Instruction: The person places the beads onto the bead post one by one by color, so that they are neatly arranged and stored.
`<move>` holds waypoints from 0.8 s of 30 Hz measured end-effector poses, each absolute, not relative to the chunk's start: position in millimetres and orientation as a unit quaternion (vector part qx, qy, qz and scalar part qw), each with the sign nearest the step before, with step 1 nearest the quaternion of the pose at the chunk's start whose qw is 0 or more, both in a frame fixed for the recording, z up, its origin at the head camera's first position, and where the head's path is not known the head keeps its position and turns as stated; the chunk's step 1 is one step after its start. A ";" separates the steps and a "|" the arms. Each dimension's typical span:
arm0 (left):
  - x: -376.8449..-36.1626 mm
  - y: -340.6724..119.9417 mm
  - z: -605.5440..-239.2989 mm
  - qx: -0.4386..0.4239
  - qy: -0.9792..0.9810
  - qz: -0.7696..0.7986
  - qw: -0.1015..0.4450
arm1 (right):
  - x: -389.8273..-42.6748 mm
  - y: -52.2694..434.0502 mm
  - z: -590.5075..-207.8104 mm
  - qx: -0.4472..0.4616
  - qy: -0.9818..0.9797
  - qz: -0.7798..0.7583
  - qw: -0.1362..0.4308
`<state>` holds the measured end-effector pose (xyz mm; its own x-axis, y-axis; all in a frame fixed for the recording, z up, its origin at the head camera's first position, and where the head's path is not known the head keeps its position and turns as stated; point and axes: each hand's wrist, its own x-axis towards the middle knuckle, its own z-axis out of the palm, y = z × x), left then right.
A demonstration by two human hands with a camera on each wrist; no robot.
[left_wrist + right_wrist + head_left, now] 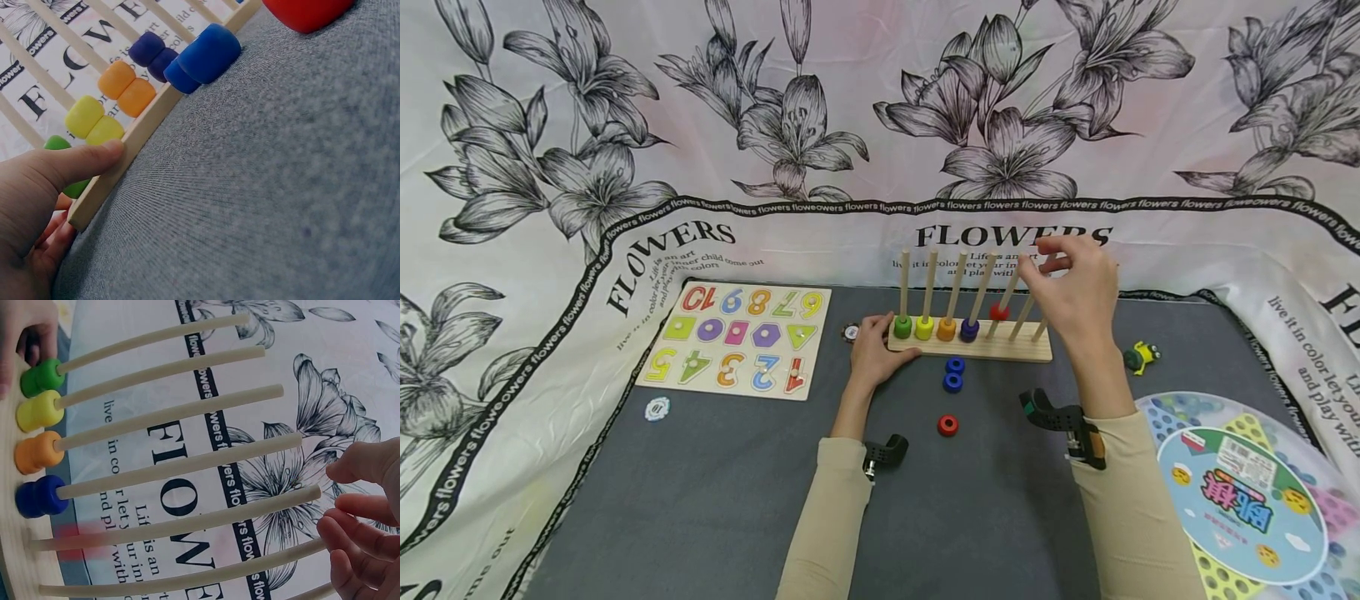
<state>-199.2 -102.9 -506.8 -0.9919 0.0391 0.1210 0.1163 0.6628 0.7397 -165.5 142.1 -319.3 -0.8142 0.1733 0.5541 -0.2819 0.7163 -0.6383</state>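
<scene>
A wooden peg board (977,346) with several upright pegs stands at the table's back. Green beads (902,326), yellow beads (924,327), orange beads (947,329) and dark blue beads (969,330) sit at the feet of its first pegs. My left hand (877,350) grips the board's left end, thumb along the front edge. A red bead (999,312) is around the fifth peg, above the base; it blurs into a red streak (81,542) in the right wrist view. By that peg's top, my right hand (1075,287) holds nothing, its fingers loosely bent and apart from the peg.
Two blue beads (953,382) and a red bead (947,425) lie before the board. To the left are a number puzzle board (722,342) and a poker chip (657,408). A frog toy (1141,357) and a round game board (1240,500) lie right. Floral cloth (820,242) hangs behind.
</scene>
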 end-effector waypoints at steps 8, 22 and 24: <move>-199.3 -102.2 -506.8 -0.047 -0.910 -0.409 0.051 | -155.7 144.5 -323.0 0.050 -0.868 0.391 0.303; -200.2 -103.2 -508.2 -0.046 -0.909 -0.411 0.046 | -119.0 152.1 -369.3 0.127 -0.853 0.468 0.190; -200.1 -103.7 -508.6 -0.046 -0.909 -0.411 0.046 | -114.9 152.1 -378.6 0.135 -0.855 0.470 0.172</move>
